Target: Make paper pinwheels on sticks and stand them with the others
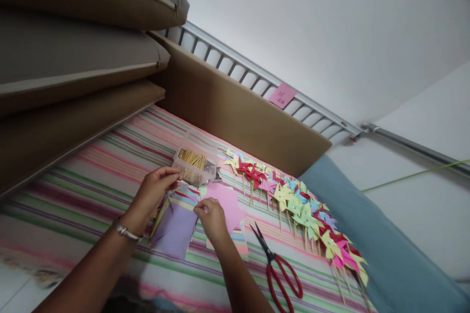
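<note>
Two hands work at a paper stack [176,225] on the striped bedsheet [91,176]: left hand [154,190] pinches the stack's top edge, right hand [211,217] pinches a pink sheet [227,203] just beside it. Scissors [277,266] lie right of stack, w/ stick box [194,159] just behind.

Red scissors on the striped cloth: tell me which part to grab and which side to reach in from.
Take the red scissors by the two red loop handles, which lie at the near end, toward the person. The dark blades point away, up toward the pink paper, and stand slightly apart. Come in from the near right with the right hand, which rests closest, so the fingers meet the loops and not the tips.
</note>
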Demonstrator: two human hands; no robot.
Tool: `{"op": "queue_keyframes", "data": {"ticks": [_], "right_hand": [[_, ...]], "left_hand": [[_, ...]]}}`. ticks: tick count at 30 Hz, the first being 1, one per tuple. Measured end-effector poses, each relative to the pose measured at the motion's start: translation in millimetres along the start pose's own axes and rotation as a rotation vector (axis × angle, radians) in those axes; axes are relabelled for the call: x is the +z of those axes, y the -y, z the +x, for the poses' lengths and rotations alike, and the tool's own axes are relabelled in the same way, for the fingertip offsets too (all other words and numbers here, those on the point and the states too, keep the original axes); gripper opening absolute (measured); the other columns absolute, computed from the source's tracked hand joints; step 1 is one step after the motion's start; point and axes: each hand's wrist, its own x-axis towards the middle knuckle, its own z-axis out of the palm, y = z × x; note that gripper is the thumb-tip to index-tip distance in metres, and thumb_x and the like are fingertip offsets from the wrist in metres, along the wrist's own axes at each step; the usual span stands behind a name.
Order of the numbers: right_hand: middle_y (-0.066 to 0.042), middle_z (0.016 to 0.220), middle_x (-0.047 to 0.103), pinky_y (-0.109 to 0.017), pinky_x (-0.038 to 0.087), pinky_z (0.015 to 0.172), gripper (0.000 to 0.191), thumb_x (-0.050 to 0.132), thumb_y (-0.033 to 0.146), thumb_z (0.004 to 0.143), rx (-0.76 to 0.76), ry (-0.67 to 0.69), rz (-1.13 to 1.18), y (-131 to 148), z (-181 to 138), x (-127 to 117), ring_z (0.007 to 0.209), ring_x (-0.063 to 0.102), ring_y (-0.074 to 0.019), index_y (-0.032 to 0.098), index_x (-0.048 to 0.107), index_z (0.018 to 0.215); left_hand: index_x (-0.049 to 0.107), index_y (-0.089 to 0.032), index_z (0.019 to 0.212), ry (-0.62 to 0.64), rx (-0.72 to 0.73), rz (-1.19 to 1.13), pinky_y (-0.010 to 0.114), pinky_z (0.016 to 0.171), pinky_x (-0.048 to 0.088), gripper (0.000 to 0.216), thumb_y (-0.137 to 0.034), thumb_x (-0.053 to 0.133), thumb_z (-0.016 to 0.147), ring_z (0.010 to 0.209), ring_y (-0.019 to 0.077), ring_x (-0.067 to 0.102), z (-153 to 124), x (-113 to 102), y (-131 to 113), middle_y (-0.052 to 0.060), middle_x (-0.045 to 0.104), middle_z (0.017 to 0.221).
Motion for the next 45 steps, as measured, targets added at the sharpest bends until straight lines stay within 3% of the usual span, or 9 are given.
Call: {"op": "queue_keyframes", "data": {"ticks": [4,10,14,23,29,35,40,45], "right_hand": [[-0.004,0.083,0.067,-0.027,0.042,0.078,0.004,0.066,0.017,0.075,0.008,-0.017,0.012,0,-7,-5,0.085,0.057,-0.0190,0.018,0.070,0.078],[-0.007,0.097,0.066,-0.035,0.040,0.080,0.037,0.077,0.037,0.067,-0.087,0.063,-0.116,14,-17,15,0.094,0.054,-0.0260,0.022,0.067,0.099],[-0.007,0.099,0.064,-0.037,0.037,0.080,0.037,0.072,0.039,0.072,-0.108,0.075,-0.219,20,-19,28,0.094,0.053,-0.0267,0.022,0.063,0.103],[-0.004,0.094,0.064,-0.033,0.035,0.079,0.033,0.077,0.031,0.067,-0.117,0.068,-0.239,23,-19,29,0.093,0.052,-0.0247,0.024,0.062,0.095],[-0.005,0.097,0.064,-0.034,0.035,0.080,0.040,0.073,0.025,0.071,-0.109,0.025,-0.204,23,-24,32,0.093,0.052,-0.0240,0.022,0.057,0.107],[-0.005,0.090,0.062,-0.034,0.035,0.078,0.022,0.074,0.025,0.069,-0.137,0.018,-0.233,21,-25,34,0.090,0.051,-0.0240,0.022,0.064,0.088],[-0.003,0.083,0.061,-0.031,0.036,0.076,0.010,0.072,0.019,0.067,-0.071,-0.004,0.012,16,-27,23,0.085,0.051,-0.0207,0.019,0.064,0.074],[0.003,0.061,0.054,-0.024,0.037,0.058,0.011,0.064,0.026,0.068,0.204,0.198,0.629,-5,-35,-19,0.059,0.049,-0.0138,0.017,0.059,0.069]], "left_hand": [[0.068,-0.014,0.072,-0.007,-0.005,0.039,0.026,0.063,0.048,0.023,-0.027,0.074,0.055,0.060,0.0148,0.064,0,4,0,0.004,0.071,0.066],[0.067,-0.015,0.073,-0.029,-0.008,0.015,0.024,0.058,0.045,0.023,-0.026,0.073,0.054,0.057,0.0125,0.061,4,7,-2,0.001,0.070,0.065],[0.067,-0.015,0.073,-0.016,0.008,-0.020,0.024,0.060,0.045,0.022,-0.025,0.072,0.055,0.056,0.0118,0.061,6,6,0,-0.001,0.068,0.062],[0.067,-0.013,0.071,-0.031,0.003,-0.041,0.024,0.062,0.046,0.021,-0.024,0.072,0.053,0.055,0.0105,0.060,5,2,-5,-0.001,0.069,0.064],[0.066,-0.014,0.073,-0.019,0.006,-0.030,0.026,0.064,0.046,0.021,-0.025,0.071,0.055,0.057,0.0117,0.061,5,3,-3,0.000,0.069,0.065],[0.067,-0.014,0.073,-0.007,0.007,-0.016,0.027,0.066,0.046,0.021,-0.025,0.070,0.056,0.058,0.0119,0.060,6,4,-1,0.000,0.069,0.064],[0.066,-0.015,0.072,-0.001,0.004,0.012,0.027,0.066,0.045,0.020,-0.026,0.071,0.057,0.060,0.0130,0.060,7,4,2,0.001,0.069,0.066],[0.068,-0.015,0.080,0.159,-0.030,0.121,0.028,0.070,0.044,0.024,-0.031,0.071,0.063,0.073,0.0173,0.062,3,15,19,0.005,0.071,0.076]]}}
